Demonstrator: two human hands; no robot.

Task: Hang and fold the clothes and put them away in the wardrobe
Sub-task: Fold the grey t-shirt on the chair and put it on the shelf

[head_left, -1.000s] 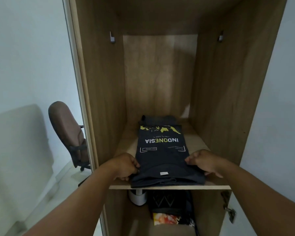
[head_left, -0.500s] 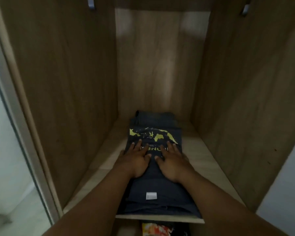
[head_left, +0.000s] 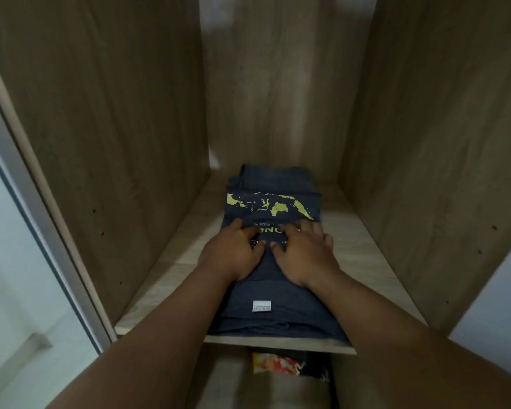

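Note:
A folded dark navy T-shirt (head_left: 273,312) with a yellow map print and a small white label lies on the wooden wardrobe shelf (head_left: 171,270). It sits on top of another folded dark garment (head_left: 278,175) that shows at the back. My left hand (head_left: 233,250) and my right hand (head_left: 304,255) rest side by side, palms down with fingers spread, on the middle of the shirt and cover part of its lettering.
The wardrobe's wooden side walls (head_left: 115,143) and back panel close in the shelf. On the lower shelf lies a garment with an orange and yellow pattern (head_left: 281,364) beside dark cloth. The door frame (head_left: 42,231) runs down the left.
My hands left the shirt's near corners and moved onto its top, pressing flat. The camera came closer into the wardrobe; since half a second ago the hands spread slightly.

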